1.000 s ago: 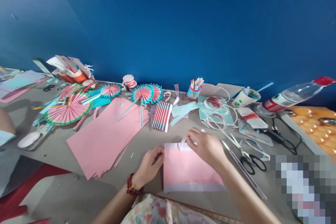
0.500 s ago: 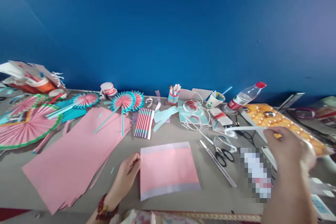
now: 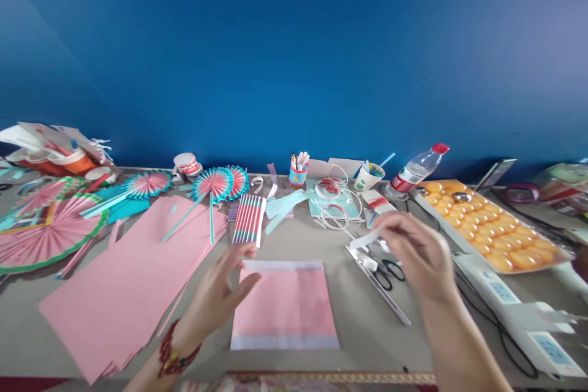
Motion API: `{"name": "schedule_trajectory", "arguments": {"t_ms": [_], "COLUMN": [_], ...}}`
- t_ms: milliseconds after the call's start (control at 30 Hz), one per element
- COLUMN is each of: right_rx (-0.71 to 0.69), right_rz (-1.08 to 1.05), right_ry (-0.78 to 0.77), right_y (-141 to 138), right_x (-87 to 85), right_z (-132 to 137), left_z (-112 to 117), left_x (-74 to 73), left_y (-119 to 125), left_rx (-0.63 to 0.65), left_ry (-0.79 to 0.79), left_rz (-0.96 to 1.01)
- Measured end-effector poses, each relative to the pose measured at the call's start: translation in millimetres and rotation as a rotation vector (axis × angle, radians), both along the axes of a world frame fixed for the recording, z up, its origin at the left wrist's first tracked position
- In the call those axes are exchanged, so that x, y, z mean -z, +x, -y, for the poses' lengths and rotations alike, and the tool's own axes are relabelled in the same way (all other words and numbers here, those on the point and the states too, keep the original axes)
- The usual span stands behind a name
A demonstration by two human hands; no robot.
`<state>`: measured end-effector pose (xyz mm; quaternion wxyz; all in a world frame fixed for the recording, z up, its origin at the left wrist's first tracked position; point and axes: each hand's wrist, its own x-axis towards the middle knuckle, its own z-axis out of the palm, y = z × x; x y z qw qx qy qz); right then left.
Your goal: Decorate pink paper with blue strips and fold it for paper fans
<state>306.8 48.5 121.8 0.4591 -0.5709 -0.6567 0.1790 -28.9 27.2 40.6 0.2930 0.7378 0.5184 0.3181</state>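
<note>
A pink paper sheet [image 3: 285, 300] with pale lilac bands along its top and bottom edges lies flat before me. My left hand [image 3: 220, 294] is over its left side, thumb and fingers spread, holding nothing. A narrow white strip [image 3: 366, 239] hangs from my right hand [image 3: 416, 251], pinched between thumb and fingers, its end curling near the utility knife. Below that hand lie black-handled scissors [image 3: 390, 272] and a slim white utility knife [image 3: 388, 297]. A small pleated paper piece [image 3: 248, 220] in pink and lilac stands behind the sheet.
Stacked pink paper [image 3: 133, 282] covers the left, with pleated fans [image 3: 212, 185] behind it. Further back are a pen cup [image 3: 298, 173], tape rolls [image 3: 333, 190] and a bottle [image 3: 416, 171]. A power strip [image 3: 519, 312] and a tray of yellow domes [image 3: 487, 226] occupy the right.
My right hand has come left from beside the yellow tray, bringing the white strip over the scissors. My left hand has opened and shifted over the sheet.
</note>
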Motion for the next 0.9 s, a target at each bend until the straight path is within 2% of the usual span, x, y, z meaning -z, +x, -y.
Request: {"name": "schedule_trajectory", "arguments": {"t_ms": [67,133,200,300,333,367,433,500,567,667,800,900], "right_rx": [-0.302,-0.484,-0.571,-0.531,-0.515,-0.504,-0.486,-0.429,-0.367,-0.242,-0.167,-0.134], "right_rz": [-0.047,-0.179,-0.370,-0.453,-0.425,-0.379,-0.267,-0.155,-0.045,0.069,0.052,0.044], "right_ry": [-0.044,-0.085,-0.141,-0.153,-0.144,-0.141,-0.162,-0.203,-0.199,-0.251,-0.273,-0.251], "right_y": [-40.4,-78.6,-106.2,-119.0,-116.3,-111.0,-94.8,-75.0,-54.7,-29.0,-12.1,-12.3], "right_x": [3.0,10.2,19.1,30.0,32.6,35.1,41.6,52.3,68.2,98.2,133.5,148.2], "right_z": [-1.1,-0.2,1.3,0.6,-0.7,-2.5,-7.0,-12.2,-18.0,-27.7,-36.2,-34.4], "left_z": [-6.2,-12.2,-16.2,-16.6,-15.2,-12.9,-6.1,3.8,16.0,34.0,46.8,46.5], "left_x": [-19.6,-28.7,-26.0,-10.1,-5.3,-1.9,-0.3,-2.6,-3.4,4.0,15.6,15.0], "left_y": [23.0,47.1,66.0,72.1,66.7,57.7,30.9,-2.1,-34.7,-72.6,-101.0,-116.0], "left_rx": [0.177,0.337,0.407,0.401,0.361,0.292,0.115,0.027,-0.051,-0.212,-0.220,-0.198], "left_ry": [0.068,0.055,-0.081,-0.443,-0.506,-0.505,-0.407,-0.300,-0.220,-0.228,-0.249,-0.242], "left_rz": [0.093,0.179,0.318,0.546,0.568,0.576,0.529,0.417,0.297,0.100,-0.110,-0.240]}}
